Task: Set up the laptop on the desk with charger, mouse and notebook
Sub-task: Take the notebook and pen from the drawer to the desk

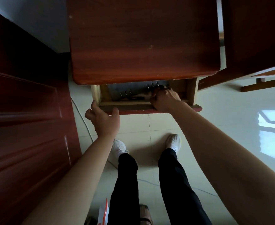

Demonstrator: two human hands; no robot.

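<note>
The right hand [165, 99] reaches over the front board into the open drawer [133, 108], at its right end. Its fingers curl down at a small dark thing [162, 87] near the back. Whether they grip it cannot be told. The left hand [103, 120] holds the drawer at its left front corner, with the thumb on the top edge of the front board and the fingers curled round the end.

The drawer is pulled out from under the front edge of the reddish-brown tabletop [141, 43]. Inside the drawer lies a grey flat surface [133, 87] with two rows of small metal hooks [125, 93]. Nearer the front board are some dark flat things [136, 98], too shadowed to name. If any of them is a laptop, charger, mouse or notebook, it cannot be made out.

Left of the drawer a thin pale cable [83, 120] runs along the tiled floor [214, 119], and beyond it stands a dark red door [25, 111]. Right of the drawer is another piece of wooden furniture [255, 38]. Below the drawer the person's black trousers [174, 184] and white shoes [174, 141] stand on the floor, with a red and white thing [104, 215] at the bottom edge of the view.
</note>
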